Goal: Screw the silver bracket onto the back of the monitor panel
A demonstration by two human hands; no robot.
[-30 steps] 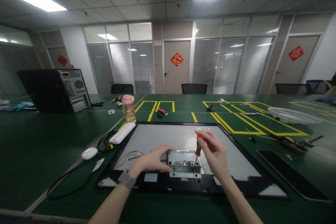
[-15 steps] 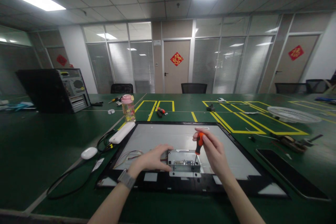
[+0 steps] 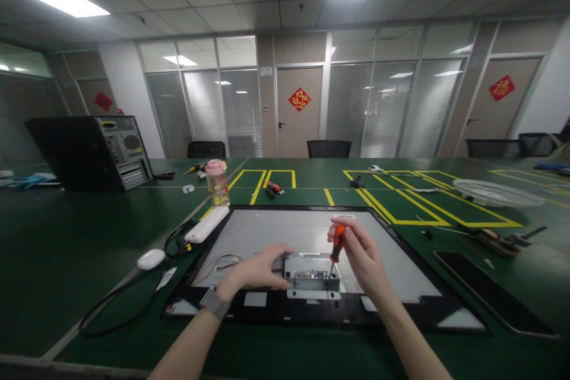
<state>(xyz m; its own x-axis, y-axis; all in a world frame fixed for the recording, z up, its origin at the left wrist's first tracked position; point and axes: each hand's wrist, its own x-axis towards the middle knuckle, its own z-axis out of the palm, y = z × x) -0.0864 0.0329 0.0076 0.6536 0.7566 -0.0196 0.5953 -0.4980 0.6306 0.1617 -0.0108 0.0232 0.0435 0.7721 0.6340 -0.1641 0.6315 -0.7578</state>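
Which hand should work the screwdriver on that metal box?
Probably right: the right hand holds the orange screwdriver, tip on the metal box; the left hand only rests against it.

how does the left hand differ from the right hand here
The left hand rests on the left end of the metal box and holds no tool; the right hand pinches an orange-handled screwdriver upright, its tip down at the box's right end. The left wrist wears a watch; the right wrist is bare. Both are over the panel lying on the green table.
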